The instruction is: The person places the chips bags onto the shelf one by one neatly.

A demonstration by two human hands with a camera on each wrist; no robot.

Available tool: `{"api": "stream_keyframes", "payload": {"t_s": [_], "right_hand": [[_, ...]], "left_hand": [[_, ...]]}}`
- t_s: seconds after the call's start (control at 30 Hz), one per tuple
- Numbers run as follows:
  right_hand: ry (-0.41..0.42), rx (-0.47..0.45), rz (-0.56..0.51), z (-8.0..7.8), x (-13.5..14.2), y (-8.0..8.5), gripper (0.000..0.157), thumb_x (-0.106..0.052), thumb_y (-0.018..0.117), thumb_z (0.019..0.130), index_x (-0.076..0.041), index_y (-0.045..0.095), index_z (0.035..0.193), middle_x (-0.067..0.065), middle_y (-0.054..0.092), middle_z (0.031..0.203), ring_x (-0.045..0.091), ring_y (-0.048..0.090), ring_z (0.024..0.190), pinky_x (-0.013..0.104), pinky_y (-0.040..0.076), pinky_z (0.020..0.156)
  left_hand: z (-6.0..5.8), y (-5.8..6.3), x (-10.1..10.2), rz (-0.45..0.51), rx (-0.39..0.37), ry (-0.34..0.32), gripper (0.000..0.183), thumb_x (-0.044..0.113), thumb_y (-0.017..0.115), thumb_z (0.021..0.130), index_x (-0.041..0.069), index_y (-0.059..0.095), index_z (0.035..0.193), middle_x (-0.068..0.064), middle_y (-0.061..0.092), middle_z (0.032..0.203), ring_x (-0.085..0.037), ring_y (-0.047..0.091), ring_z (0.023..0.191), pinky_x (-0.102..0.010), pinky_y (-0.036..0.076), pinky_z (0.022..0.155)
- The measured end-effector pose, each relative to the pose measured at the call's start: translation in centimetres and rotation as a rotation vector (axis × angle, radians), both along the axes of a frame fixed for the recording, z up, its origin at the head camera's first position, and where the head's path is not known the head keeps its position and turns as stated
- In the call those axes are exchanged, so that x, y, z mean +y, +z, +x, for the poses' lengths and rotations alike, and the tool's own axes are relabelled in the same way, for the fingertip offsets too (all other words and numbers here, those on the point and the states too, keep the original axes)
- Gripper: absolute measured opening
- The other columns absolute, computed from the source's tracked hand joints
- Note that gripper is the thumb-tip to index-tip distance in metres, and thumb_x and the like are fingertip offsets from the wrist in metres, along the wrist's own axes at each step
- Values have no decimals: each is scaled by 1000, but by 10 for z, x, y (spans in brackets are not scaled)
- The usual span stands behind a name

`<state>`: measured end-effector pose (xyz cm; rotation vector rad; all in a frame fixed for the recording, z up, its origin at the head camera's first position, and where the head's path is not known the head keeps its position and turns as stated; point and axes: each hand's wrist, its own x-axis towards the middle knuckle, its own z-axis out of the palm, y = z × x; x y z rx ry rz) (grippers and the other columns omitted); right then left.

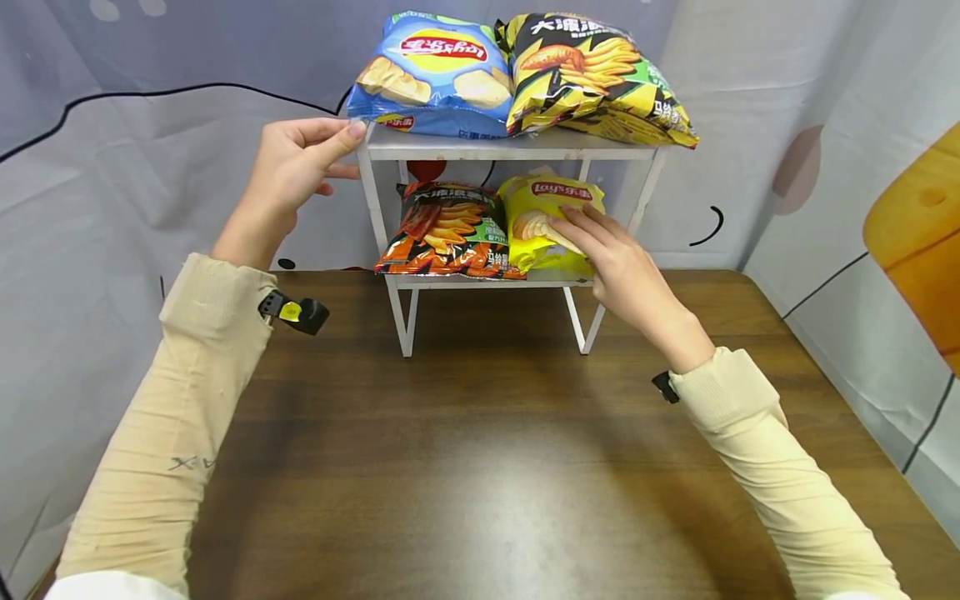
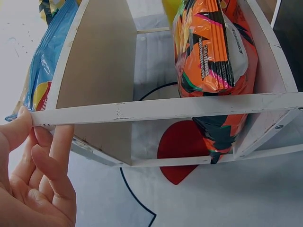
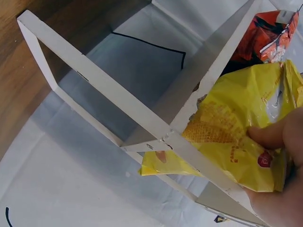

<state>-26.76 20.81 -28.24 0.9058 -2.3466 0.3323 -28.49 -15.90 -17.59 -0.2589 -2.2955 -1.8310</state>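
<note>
A white two-tier shelf rack [image 1: 480, 152] stands on the table. My left hand [image 1: 288, 171] pinches its upper left corner, the thumb [image 2: 20, 124] on top beside the blue bag and fingers beneath the frame. On the lower tier, my right hand [image 1: 630, 271] grips a yellow Lay's chip bag [image 1: 521, 200]. In the right wrist view the thumb [image 3: 272, 135] presses into that bag's side; the other fingers are mostly hidden behind it. An orange-and-black chip bag [image 1: 450, 229] sits left of the yellow one, close against it.
The upper tier bears a blue Lay's bag [image 1: 442, 71] on the left and a black-and-yellow chip bag [image 1: 592, 75] on the right. A brown wooden table [image 1: 480, 450] extends in front of the rack. Pale patterned cloth [image 1: 180, 183] hangs behind and at the sides.
</note>
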Motion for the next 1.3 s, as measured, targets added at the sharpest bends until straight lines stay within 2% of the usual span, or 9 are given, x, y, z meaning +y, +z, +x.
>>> {"api": "stream_keyframes", "payload": {"t_s": [0.23,0.43,0.6,0.77,0.93,1.1,1.3], "right_hand": [[-5,29,69,2,2,-1,66,12,51,80,-8,45,142,17,47,143,38,40,136,49,29,113],[-59,90,159,5,1,-2,74,-22,70,86,-14,33,149,17,43,146,37,36,139,56,29,111],[-96,105,182,8,0,-4,77,-40,67,87,-17,31,151,16,40,149,35,33,141,56,27,112],[-77,145,189,13,-3,-6,75,-49,59,88,-20,31,150,16,39,150,35,32,142,58,27,111],[-70,160,182,19,-4,-9,71,-50,55,91,-20,31,150,16,36,152,35,31,142,59,27,111],[-78,112,168,27,-5,-12,72,-42,61,89,-18,31,151,15,33,154,34,31,142,58,29,111],[-61,50,148,27,-4,-12,69,-35,60,92,-18,30,151,12,33,154,33,30,143,52,27,114]], "left_hand": [[1,0,0,-1,1,-1,29,35,72,86,15,73,107,13,67,99,0,69,64,-19,36,50],[0,0,0,0,2,-1,28,35,72,86,16,73,107,14,67,98,0,69,64,-19,36,50],[1,0,0,2,0,-1,30,35,72,86,15,73,108,14,67,97,1,69,64,-19,36,50],[1,0,1,-9,0,3,34,36,71,87,13,71,111,11,68,99,1,69,64,-19,36,50],[0,0,1,-8,-7,7,34,37,72,86,14,71,112,11,68,99,1,69,64,-19,36,51],[0,0,1,-15,-11,6,34,37,71,86,14,71,112,12,68,98,1,69,64,-20,37,52],[-1,1,1,-10,-10,5,35,37,71,86,13,71,112,14,67,96,1,69,64,-20,37,51]]}}
